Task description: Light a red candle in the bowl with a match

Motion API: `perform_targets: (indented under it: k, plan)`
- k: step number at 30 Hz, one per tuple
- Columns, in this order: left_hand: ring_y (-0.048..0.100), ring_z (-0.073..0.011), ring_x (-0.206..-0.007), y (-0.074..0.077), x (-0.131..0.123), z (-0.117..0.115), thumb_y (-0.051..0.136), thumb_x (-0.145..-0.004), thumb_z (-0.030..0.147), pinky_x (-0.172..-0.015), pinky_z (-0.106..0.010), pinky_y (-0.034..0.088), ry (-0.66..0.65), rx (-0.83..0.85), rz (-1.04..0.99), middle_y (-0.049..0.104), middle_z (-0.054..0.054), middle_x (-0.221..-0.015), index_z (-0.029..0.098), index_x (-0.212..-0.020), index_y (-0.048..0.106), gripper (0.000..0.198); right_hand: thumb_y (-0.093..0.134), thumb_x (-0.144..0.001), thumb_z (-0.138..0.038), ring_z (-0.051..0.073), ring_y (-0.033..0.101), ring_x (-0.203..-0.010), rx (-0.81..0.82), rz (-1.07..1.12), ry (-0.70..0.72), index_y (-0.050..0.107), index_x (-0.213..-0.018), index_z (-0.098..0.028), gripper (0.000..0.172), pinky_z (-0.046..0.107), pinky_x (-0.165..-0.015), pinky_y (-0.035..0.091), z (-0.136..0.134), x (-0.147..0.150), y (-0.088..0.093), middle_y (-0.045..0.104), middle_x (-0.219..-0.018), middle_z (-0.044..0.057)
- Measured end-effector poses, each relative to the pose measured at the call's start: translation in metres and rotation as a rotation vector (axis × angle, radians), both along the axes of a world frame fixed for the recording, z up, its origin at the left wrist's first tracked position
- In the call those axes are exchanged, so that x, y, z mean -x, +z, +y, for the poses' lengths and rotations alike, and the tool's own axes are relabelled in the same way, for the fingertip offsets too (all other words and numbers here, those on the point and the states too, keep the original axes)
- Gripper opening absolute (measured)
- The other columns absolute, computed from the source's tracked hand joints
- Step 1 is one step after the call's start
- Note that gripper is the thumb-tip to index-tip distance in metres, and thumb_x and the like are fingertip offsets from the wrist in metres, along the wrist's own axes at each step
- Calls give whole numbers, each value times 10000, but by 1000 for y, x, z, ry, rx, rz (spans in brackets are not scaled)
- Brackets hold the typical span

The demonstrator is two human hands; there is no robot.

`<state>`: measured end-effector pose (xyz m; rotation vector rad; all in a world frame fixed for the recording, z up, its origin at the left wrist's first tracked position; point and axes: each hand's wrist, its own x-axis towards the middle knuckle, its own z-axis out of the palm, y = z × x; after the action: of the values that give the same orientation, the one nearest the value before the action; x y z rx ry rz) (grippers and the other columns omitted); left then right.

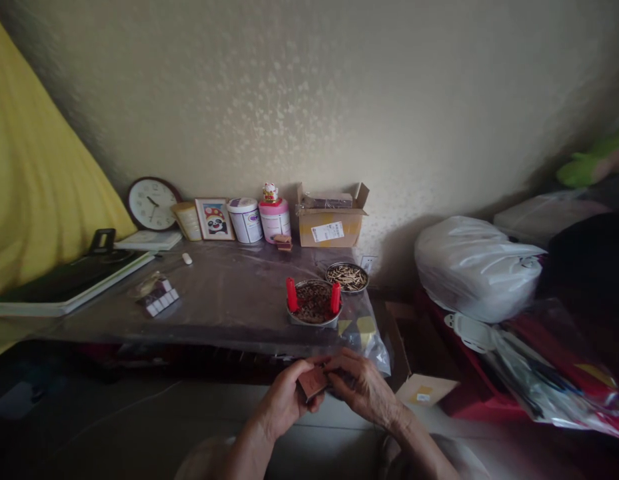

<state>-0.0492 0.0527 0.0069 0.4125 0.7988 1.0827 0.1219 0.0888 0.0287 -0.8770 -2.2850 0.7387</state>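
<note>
In front of the table edge, my left hand (288,392) holds a small reddish-brown matchbox (314,381) between thumb and fingers. My right hand (358,383) is closed at the box's right end, its fingers bent together; what they pinch there is hidden. Beyond my hands, on the table, stands a round tin (314,321) of dark, grainy filling with two red candles in it, the left candle (291,294) and the right candle (335,298). Just behind it sits a round dish of loose matchsticks (347,277).
A plastic-covered table (229,280) carries a pack of small boxes (160,299), another matchbox (283,242), an open carton (334,233), canisters (246,220), a picture frame (214,220) and a clock (152,204). An open cardboard box (420,353) and a white bag (474,267) stand right.
</note>
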Motion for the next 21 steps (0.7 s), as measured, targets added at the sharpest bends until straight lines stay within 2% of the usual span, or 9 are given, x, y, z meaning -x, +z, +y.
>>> perform_targets:
  k: [4, 7, 16, 21]
  plan:
    - [465, -102, -385, 1, -1, -2, 532, -793, 265, -381, -224, 296, -30, -17, 62, 548, 16, -486, 92, -869, 698, 252, 576, -809, -114, 145, 615, -778, 32, -44, 31, 673, -875, -200, 146, 245, -705, 472, 0, -1, -2, 651, -858, 22]
    - [460, -104, -390, 3, -2, -2, 539, -785, 284, -386, -226, 299, -59, -12, 93, 548, 13, -485, 97, -837, 698, 251, 584, -802, -106, 135, 609, -735, 27, -61, 15, 676, -844, -199, 137, 233, -665, 461, 0, 0, -3, 653, -827, 14]
    - [448, -102, -409, 5, -1, -2, 564, -756, 324, -406, -231, 284, -59, -25, 136, 552, 16, -500, 115, -850, 701, 267, 575, -810, -112, 134, 615, -734, -1, -68, 24, 673, -828, -215, 144, 230, -658, 464, 1, -2, -6, 659, -807, 0]
    - [462, -111, -413, 1, 1, -2, 568, -751, 331, -418, -240, 297, -86, -43, 135, 560, 13, -496, 115, -897, 700, 293, 560, -834, -133, 130, 594, -699, -22, -63, 11, 641, -784, -208, 122, 227, -629, 455, 2, -2, -7, 640, -759, -4]
